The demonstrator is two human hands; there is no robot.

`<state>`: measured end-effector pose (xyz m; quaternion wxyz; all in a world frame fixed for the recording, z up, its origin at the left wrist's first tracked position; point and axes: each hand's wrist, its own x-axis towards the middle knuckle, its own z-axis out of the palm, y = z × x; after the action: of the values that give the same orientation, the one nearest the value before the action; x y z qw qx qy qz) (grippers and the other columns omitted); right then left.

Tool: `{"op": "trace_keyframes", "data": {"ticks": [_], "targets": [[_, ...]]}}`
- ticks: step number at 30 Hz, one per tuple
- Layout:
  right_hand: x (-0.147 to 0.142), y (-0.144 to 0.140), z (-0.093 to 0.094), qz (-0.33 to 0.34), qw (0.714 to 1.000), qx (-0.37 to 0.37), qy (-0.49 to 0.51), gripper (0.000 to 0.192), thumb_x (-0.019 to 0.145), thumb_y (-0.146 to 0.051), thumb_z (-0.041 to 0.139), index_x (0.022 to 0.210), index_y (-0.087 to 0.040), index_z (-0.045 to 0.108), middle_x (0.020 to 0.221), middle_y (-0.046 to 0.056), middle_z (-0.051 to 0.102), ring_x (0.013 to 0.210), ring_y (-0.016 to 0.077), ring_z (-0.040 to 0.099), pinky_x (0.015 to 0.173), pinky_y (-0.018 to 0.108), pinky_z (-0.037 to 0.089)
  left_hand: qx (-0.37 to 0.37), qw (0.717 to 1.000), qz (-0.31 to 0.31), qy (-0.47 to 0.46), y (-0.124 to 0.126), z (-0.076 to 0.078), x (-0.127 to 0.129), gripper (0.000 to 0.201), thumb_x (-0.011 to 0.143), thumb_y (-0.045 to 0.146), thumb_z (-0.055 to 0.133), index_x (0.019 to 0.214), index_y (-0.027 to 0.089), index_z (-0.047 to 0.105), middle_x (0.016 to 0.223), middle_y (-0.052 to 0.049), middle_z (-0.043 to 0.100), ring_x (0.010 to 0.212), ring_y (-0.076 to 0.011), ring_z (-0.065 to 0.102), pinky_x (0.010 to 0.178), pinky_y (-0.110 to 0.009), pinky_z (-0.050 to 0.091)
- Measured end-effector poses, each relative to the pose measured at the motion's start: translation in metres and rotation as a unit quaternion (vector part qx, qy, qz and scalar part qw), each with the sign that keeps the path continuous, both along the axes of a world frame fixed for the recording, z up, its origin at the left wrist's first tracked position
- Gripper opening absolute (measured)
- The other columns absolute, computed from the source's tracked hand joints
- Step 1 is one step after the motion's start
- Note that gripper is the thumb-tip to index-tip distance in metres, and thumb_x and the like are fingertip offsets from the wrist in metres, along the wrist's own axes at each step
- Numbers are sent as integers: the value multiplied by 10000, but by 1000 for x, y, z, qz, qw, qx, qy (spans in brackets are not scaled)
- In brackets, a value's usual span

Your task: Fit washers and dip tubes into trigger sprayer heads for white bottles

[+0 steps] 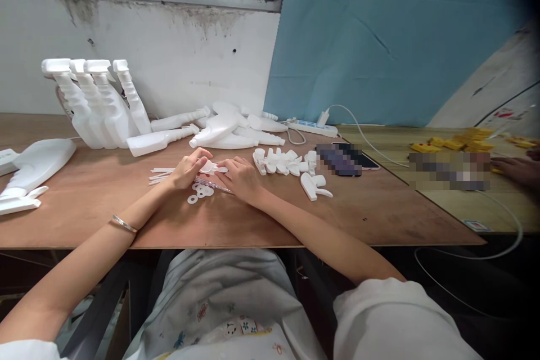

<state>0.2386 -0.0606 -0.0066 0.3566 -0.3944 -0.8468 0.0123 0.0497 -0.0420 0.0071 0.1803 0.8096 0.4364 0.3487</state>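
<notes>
Bare forearms, thin silver bangle [124, 224] (L wrist), white short sleeves, printed white apron.

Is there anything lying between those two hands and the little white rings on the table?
Nothing visible. The left hand and right hand rest right beside the white rings, together holding a small white part just above them. The pile of spray triggers sits off to the right.

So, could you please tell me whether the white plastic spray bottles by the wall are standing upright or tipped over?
Tipped: the white plastic spray bottles lean together; others lie flat on the wooden table.
</notes>
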Motion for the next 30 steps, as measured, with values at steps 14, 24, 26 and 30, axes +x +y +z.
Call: {"op": "trace_keyframes", "data": {"ticks": [14,24,26,30], "targets": [[15,15,9,-175,978,20,-110,209,862,-225,433,855,-99,600,845,194,636,920,321,465,795,421,291,71,994,72,-46,9,-1,-1,325,860,411,363,966,154,532,956,-63,574,717,-159,518,675,-284,416],[18,14,18,-264,940,71,-205,220,800,-57,414,848,-28,626,836,213,619,905,306,453,731,391,285,91,991,82,-50,8,0,0,289,848,373,376,920,150,544,936,-64,548,712,-157,500,677,-285,414],[19,14,19,-274,935,80,-212,210,797,-56,422,836,-36,628,841,204,609,902,301,449,727,385,283,91,991,82,-49,8,0,0,284,847,373,382,914,151,546,936,-61,547,705,-153,501,674,-283,416],[19,13,18,-290,927,95,-218,195,772,-37,439,848,-51,618,878,192,576,907,294,441,722,377,277,94,991,84,-50,9,-1,0,275,842,363,392,911,148,549,931,-60,537,712,-153,499,685,-284,417]]}}
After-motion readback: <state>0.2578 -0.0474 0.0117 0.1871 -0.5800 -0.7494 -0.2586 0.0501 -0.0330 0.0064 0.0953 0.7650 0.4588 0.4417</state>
